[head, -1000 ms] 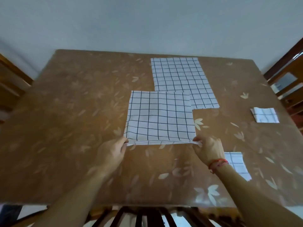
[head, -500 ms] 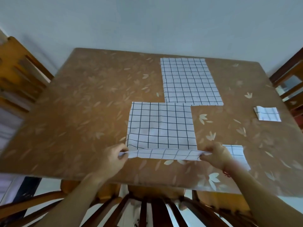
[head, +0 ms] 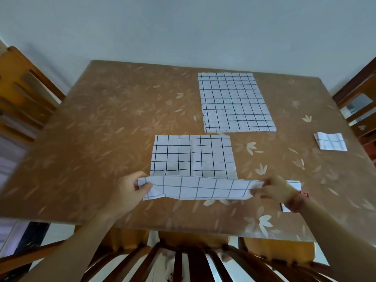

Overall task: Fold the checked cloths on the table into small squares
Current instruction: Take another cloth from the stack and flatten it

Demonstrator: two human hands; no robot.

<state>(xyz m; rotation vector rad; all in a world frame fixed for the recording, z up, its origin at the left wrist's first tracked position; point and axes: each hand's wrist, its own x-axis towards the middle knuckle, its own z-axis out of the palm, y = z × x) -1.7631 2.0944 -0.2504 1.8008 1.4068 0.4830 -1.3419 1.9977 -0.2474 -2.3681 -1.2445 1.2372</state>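
Note:
A white cloth with a black check (head: 193, 155) lies on the brown table (head: 101, 139) in front of me. Its near edge is lifted off the table and turned over, showing the paler underside. My left hand (head: 130, 190) pinches the left near corner, and my right hand (head: 274, 189) pinches the right near corner. A second checked cloth (head: 236, 102) lies flat farther back. A small folded checked square (head: 330, 141) sits at the right, and another folded one (head: 293, 184) lies partly hidden behind my right hand.
Wooden chairs stand at the left (head: 22, 94) and right (head: 358, 104) of the table. A chair back (head: 183, 263) is below the near table edge, right under my arms. A pale wall rises behind the table.
Both hands have pulled the near cloth toward me, away from the far cloth, then lifted its near edge and turned it over. The view has tipped down, showing the chair below.

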